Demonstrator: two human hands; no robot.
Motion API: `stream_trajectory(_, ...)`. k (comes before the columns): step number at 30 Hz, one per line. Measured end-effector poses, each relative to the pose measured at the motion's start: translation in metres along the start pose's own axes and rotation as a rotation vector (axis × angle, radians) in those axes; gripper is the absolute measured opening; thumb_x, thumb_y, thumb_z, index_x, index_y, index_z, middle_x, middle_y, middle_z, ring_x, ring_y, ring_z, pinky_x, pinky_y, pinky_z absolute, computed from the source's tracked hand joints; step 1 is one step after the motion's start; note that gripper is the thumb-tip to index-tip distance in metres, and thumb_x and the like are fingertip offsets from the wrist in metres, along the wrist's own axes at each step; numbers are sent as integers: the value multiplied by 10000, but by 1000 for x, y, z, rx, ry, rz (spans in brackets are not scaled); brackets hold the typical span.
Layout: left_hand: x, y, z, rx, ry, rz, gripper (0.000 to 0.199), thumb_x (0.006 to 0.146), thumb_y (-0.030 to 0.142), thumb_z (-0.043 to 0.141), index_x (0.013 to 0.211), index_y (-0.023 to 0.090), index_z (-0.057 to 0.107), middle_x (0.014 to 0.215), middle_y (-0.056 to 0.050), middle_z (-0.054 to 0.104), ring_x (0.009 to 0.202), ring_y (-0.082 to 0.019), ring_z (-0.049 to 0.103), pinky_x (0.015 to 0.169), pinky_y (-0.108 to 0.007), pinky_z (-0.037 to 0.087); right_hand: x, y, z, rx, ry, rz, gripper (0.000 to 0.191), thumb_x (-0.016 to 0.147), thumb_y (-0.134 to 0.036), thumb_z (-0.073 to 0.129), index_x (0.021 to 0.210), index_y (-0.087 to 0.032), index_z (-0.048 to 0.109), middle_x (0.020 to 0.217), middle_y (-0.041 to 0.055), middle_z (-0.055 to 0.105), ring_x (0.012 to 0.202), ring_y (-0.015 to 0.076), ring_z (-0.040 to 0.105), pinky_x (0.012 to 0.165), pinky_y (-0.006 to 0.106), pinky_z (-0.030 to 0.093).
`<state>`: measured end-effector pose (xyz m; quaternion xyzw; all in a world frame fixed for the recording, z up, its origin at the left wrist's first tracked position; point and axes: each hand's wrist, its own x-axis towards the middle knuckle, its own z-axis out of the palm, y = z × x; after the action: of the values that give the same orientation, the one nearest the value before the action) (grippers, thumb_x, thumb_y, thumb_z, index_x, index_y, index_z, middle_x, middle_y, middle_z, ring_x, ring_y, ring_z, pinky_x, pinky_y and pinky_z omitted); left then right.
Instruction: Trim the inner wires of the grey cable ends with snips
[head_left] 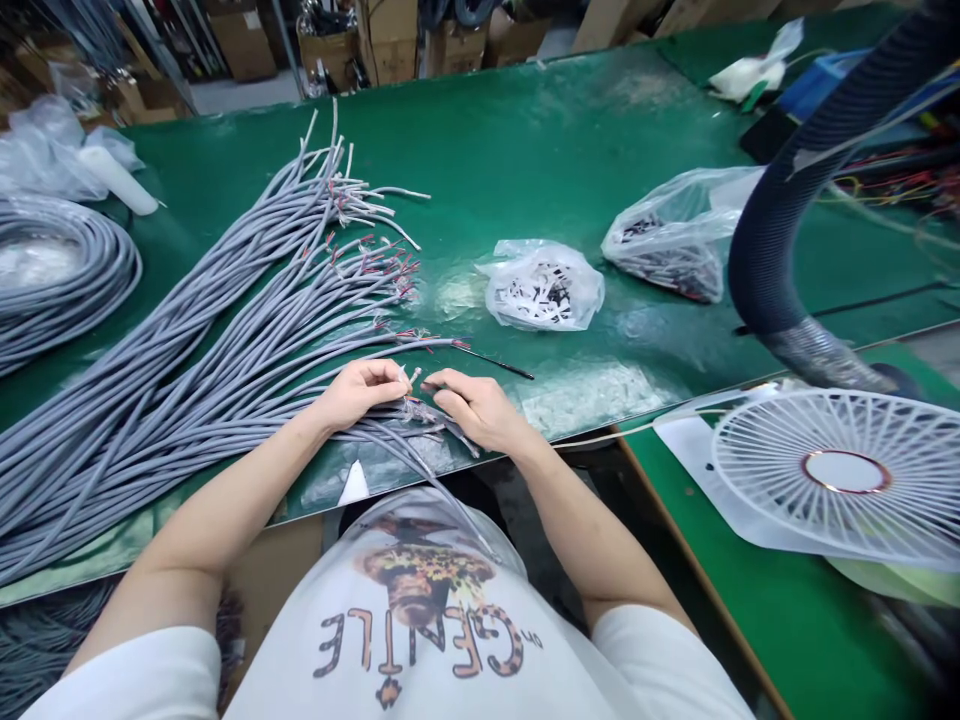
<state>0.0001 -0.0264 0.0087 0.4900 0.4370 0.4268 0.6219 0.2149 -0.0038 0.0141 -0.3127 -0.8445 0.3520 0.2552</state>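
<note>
Many grey cables (202,300) lie across the green table, their stripped ends with red and white wires fanned out toward the middle. Near the table's front edge my left hand (367,390) pinches the stripped end of a grey cable, thumb and fingertips together. Just right of it is my right hand (474,405), its fingers curled and slightly apart beside the same wire ends; whether anything small is between them is too small to tell. A thin black tool (510,368) rests on the table beyond my right hand. Some loose cables (450,495) hang over the edge toward my shirt.
An open plastic bag (546,290) of small black and white pieces lies beyond my hands, with a second bag (675,240) to its right. A thick black hose (772,240) arches at the right above a white fan (847,470). Coiled cable (67,260) sits at far left.
</note>
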Motion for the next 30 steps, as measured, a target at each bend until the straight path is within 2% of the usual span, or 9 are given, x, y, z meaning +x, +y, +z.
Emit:
stream_trajectory(3, -1, -1, -1, 2, -11, -14, 257, 679, 325, 764, 680, 130, 596, 715, -10, 605, 671, -99, 530, 676, -243, 423, -2, 1, -5, -11, -69, 17, 298, 946, -320, 425, 1114, -193, 636, 1086, 56, 707, 941, 166, 667, 803, 248, 451)
stream_trajectory(7, -1, -2, -2, 20, -38, -29, 272, 692, 349, 757, 726, 129, 601, 727, -15, 596, 667, -97, 524, 663, -237, 423, -1, 0, -8, -44, -144, 1, 306, 943, -337, 449, 1131, -217, 658, 1089, 44, 718, 960, 179, 680, 800, 247, 462)
stream_trajectory(17, -2, 0, -1, 21, -48, -62, 316, 696, 405, 746, 724, 123, 608, 710, -6, 572, 653, -93, 496, 648, -231, 399, 10, -8, -16, -159, -257, -29, 288, 951, -343, 452, 1047, -229, 699, 929, 44, 745, 791, 151, 672, 663, 215, 388)
stream_trajectory(24, -2, 2, 0, 20, -79, -79, 343, 695, 427, 741, 714, 118, 593, 695, 3, 542, 644, -92, 474, 630, -226, 376, 19, -19, -22, -283, -373, -28, 336, 961, -388, 424, 1101, -215, 676, 908, 64, 739, 761, 161, 651, 636, 224, 335)
stream_trajectory(30, -1, 2, 1, 33, -96, -79, 363, 695, 446, 734, 695, 120, 574, 665, 13, 510, 610, -85, 443, 582, -217, 343, 26, -25, -25, -348, -431, -52, 326, 965, -376, 414, 949, -207, 692, 814, 54, 721, 699, 148, 618, 611, 231, 297)
